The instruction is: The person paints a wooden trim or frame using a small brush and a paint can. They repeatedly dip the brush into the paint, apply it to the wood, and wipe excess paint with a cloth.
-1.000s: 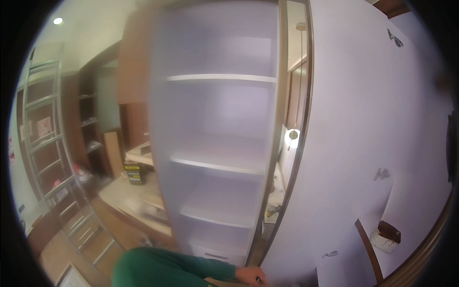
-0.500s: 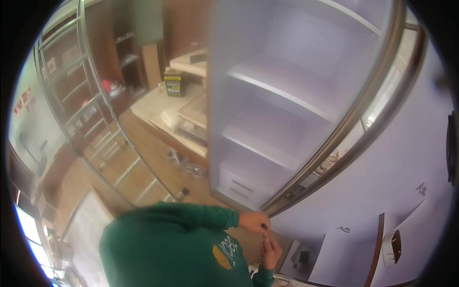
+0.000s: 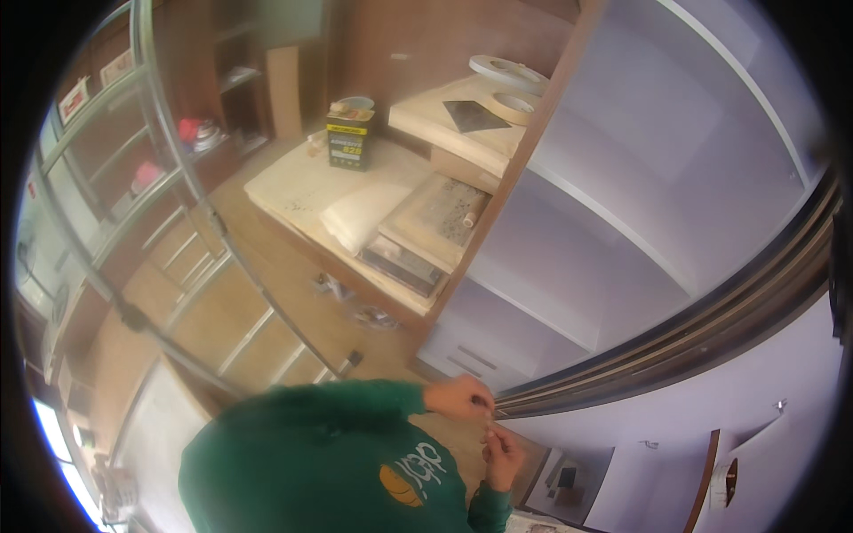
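My left hand (image 3: 458, 397) comes across from the left in a green sleeve, with its fingers closed in a pinch. A small dark bit shows at its fingertips, too small to name. Just below it, my right hand (image 3: 504, 457) is closed as well, with thumb and fingers drawn together. The fingertips of the two hands nearly meet around something tiny and pale that I cannot make out. Both hands are in front of my chest, beside the lower end of a dark brown-edged frame (image 3: 675, 369) along a white shelf cabinet (image 3: 569, 306).
An aluminium ladder (image 3: 238, 253) stands at the left. Beyond it, a pale bench (image 3: 284, 182) carries a dark-and-yellow adhesive tin (image 3: 348, 142). Tape rolls (image 3: 511, 107) lie on a slab higher up. Loose clutter (image 3: 378, 317) is on the floor. White panels with hinges (image 3: 650, 443) are at right.
My view has swung to the right and tilted, so the bench and tape rolls show more fully. Both hands stay close together in their pinch, shifted only slightly.
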`<state>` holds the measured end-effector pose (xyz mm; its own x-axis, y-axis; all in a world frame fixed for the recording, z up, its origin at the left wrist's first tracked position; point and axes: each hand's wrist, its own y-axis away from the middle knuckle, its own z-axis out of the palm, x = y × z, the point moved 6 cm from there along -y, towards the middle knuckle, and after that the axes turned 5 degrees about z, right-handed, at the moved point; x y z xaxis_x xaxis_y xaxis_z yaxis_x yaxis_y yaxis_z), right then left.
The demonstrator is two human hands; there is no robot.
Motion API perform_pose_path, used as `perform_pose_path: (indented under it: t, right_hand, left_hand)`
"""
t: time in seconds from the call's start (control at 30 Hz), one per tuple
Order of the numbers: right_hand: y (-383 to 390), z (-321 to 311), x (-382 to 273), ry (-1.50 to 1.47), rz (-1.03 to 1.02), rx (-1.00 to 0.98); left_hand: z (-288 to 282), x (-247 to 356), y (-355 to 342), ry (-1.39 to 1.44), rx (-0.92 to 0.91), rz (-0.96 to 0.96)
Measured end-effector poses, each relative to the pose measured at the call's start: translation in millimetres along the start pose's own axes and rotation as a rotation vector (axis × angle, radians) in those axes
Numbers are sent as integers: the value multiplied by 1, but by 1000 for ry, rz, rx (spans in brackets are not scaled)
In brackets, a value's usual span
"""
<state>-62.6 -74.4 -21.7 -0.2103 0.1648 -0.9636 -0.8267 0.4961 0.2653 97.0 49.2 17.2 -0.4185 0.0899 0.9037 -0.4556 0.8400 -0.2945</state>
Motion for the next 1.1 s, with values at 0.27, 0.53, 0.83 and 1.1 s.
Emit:
perform_pose_path:
  t: [0.27,0.53,0.83,1.1]
  right_hand:
    - [-6,41,-6,-59,83,107]
    - [-19,79,-13,-21,31,-35]
    - [-14,64,-32,-100,5,29]
    - [-15,72,-45,-1,-24,-15]
  left_hand:
    - [-274,105,21,-127,799,93]
    - [-391,214,-12,-295,897,302]
    - [-344,244,-25,-764,749,590]
    - [-427,188,-198,-1167,251,167]
